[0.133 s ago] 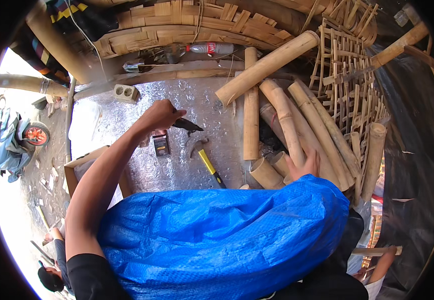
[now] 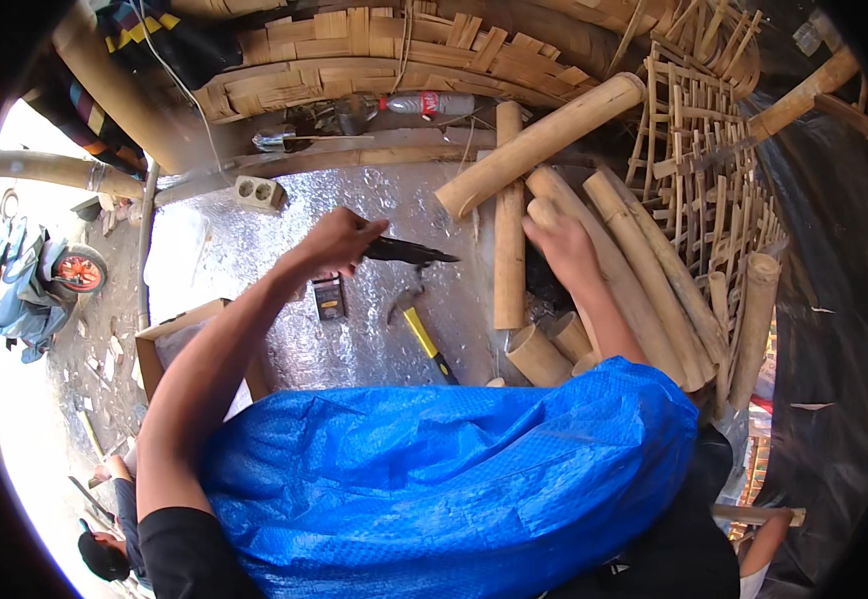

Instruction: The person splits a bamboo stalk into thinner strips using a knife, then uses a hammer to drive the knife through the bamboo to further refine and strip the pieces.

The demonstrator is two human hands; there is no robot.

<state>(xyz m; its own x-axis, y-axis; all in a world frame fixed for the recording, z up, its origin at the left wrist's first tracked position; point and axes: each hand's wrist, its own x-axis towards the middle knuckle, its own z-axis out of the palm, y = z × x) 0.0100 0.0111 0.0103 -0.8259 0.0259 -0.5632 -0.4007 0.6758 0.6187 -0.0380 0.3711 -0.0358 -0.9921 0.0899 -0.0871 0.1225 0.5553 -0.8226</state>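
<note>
My left hand is closed around one end of a long, black, blade-like piece, held above a silvery sheet with its tip toward the right. My right hand is curled into a fist over a pile of bamboo tubes; whatever it grips is hidden by the fingers. Below the black piece lies a hammer with a yellow and black handle. Beside my left wrist rests a small dark box. A blue woven plastic sheet covers my lap.
An open cardboard box sits by my left forearm. A socket block and a plastic bottle lie farther back. Slatted bamboo lattice stands at right. Short bamboo cuts lie near the lap. Other people are at the lower edges.
My right hand has moved away from me, from the near end of the bamboo pile to its far part, and its fingers have curled. The black piece has swung and shows more length.
</note>
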